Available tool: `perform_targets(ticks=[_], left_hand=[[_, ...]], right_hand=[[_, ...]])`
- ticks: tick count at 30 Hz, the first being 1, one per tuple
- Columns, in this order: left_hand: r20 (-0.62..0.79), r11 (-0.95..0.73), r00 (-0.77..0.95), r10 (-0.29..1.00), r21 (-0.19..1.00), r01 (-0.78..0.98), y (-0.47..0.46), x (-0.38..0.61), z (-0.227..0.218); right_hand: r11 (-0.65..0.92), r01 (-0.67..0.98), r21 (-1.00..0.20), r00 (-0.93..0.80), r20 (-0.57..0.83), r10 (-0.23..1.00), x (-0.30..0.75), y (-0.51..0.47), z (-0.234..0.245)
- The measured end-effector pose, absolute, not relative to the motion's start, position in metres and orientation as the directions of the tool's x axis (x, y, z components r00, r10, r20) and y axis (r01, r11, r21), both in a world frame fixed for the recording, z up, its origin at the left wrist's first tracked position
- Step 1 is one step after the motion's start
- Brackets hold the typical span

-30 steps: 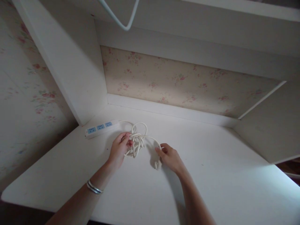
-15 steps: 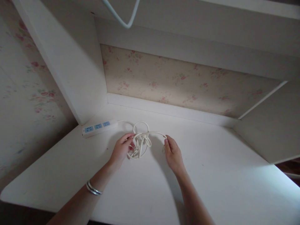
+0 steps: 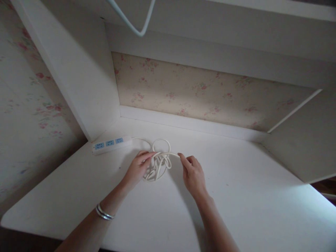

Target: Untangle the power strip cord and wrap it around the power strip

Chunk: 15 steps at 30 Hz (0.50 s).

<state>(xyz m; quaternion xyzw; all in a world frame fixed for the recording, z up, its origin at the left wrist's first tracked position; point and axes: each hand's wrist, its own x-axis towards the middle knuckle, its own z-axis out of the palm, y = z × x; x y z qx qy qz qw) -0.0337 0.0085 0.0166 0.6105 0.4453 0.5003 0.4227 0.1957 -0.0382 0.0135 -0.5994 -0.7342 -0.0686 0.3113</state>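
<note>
On the desk (image 3: 236, 196), at the hub of a clock whose 12 is the back wall: the cord (image 3: 158, 168), off-white, in a loose tangle between the two hands.
Strip (image 3: 112, 143): at 10 o'clock, three blue sockets up, flat on the desk, joined to the cord at its inner end.
Left hand (image 3: 137, 167): at 9 o'clock, thumb and fingertips pinched narrow on the cord.
Right hand (image 3: 193, 175): at 3 o'clock, thumb and forefinger closed on the same strand, other fingers curled; whether they hide the cord's end, I cannot tell.
Raised span: a short arc of cord from hand to hand, above the tangle.
Feel: probably light and bendy, springy enough to keep its loops, not fragile; the strip is likely heavier and stiff.
Best hold: a fingertip pinch on single strands, close to a crossing; pulling near the strip could drag it.
Edges: rail (image 3: 189, 122) at 12 to 1, left panel (image 3: 86, 70) at 10 to 11, desk front at 6.
Room: widest from 2 to 5 o'clock, towards the right panel (image 3: 307, 136).
</note>
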Motion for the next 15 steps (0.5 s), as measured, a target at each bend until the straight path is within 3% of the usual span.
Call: perform_targets(ticks=[6, 15], left_hand=[[0.259, -0.302, 0.242, 0.935, 0.94, 0.162, 0.005, -0.035, 0.022], [0.007, -0.022, 0.308, 0.951, 0.999, 0.046, -0.003, -0.037, 0.03]], right_hand=[[0.262, 0.954, -0.146, -0.153, 0.513, 0.845, 0.193, -0.041, 0.017], [0.277, 0.954, -0.113, -0.179, 0.524, 0.833, 0.191, -0.043, 0.021]])
